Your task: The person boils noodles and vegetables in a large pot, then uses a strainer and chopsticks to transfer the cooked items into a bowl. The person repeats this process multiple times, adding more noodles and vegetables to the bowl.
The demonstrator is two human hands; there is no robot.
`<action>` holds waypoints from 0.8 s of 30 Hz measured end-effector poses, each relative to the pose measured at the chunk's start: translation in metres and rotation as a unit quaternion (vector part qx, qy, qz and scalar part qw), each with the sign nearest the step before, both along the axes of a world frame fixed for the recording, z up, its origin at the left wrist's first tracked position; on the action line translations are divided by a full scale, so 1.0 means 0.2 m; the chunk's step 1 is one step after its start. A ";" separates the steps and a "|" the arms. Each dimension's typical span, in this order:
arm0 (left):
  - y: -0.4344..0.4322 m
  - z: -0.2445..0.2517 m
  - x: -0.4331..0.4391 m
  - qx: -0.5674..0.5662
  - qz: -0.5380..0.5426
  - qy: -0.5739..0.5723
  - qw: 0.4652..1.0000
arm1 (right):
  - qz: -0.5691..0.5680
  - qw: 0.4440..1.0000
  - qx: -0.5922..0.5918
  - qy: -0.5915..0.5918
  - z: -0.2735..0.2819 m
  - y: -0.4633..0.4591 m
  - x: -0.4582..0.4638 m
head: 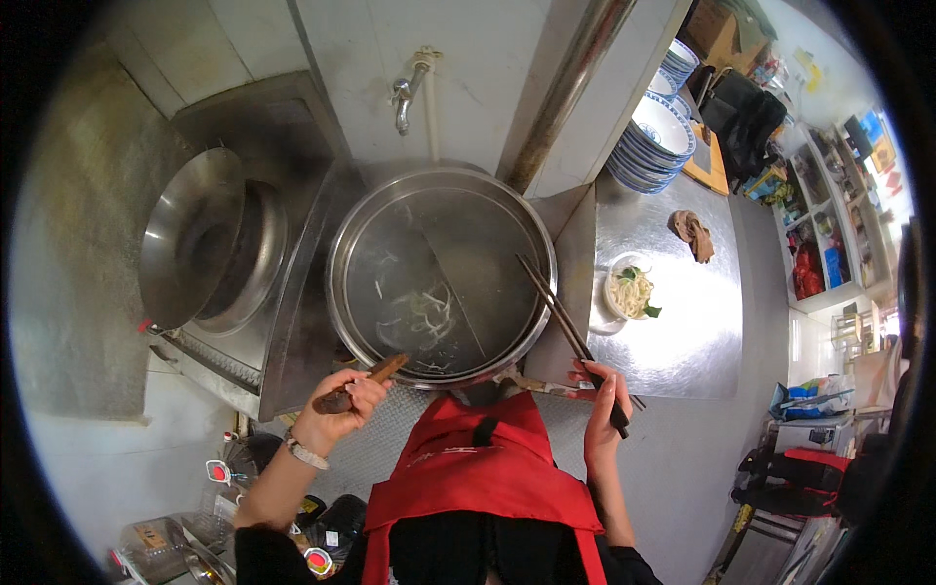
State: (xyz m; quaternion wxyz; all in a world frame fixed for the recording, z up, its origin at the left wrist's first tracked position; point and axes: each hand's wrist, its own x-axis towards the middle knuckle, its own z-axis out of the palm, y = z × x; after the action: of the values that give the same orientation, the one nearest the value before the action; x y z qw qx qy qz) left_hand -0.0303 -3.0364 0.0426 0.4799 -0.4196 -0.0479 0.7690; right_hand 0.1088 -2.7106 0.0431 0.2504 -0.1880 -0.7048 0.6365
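Note:
A large round steel pot (pixel 541 219) of cloudy liquid stands before me, split by a thin straight divider (pixel 455 292). Pale noodles (pixel 431 314) float in its left part under light steam. My left hand (pixel 351 402) grips a brown wooden handle (pixel 380 371) at the pot's near rim; whatever it joins to is not clear under the liquid. Long dark chopsticks (pixel 559 311) are held in my right hand (pixel 603 409), beside the pot's right near side. Their tips reach over the right part of the pot, close together, with nothing between them.
On the steel counter (pixel 702 358) at right are a bowl of noodles with green leaves (pixel 630 291), a brown cloth (pixel 692 235) and stacked blue-rimmed bowls (pixel 654 146). A wok (pixel 194 238) leans on the left stove. A tap (pixel 404 102) juts out behind the pot. Plastic bottles (pixel 157 541) stand lower left.

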 end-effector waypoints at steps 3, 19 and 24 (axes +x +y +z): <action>0.04 -0.10 0.08 0.025 0.064 0.048 0.996 | 0.006 1.000 0.006 -0.002 0.00 -0.01 -0.01; 0.11 -0.54 -0.08 0.156 0.185 0.116 0.963 | 0.031 1.000 0.002 -0.001 0.08 -0.10 -0.07; 0.10 -0.55 0.36 -0.043 0.041 0.323 0.945 | 0.064 0.997 0.036 -0.031 0.07 -0.14 -0.13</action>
State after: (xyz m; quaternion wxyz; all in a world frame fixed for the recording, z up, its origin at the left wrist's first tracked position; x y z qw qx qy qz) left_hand 0.0414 -3.0161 -0.0680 0.4191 -0.1668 0.1258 0.8836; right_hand 0.0829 -2.7393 0.0562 0.1938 -0.1536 -0.7452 0.6193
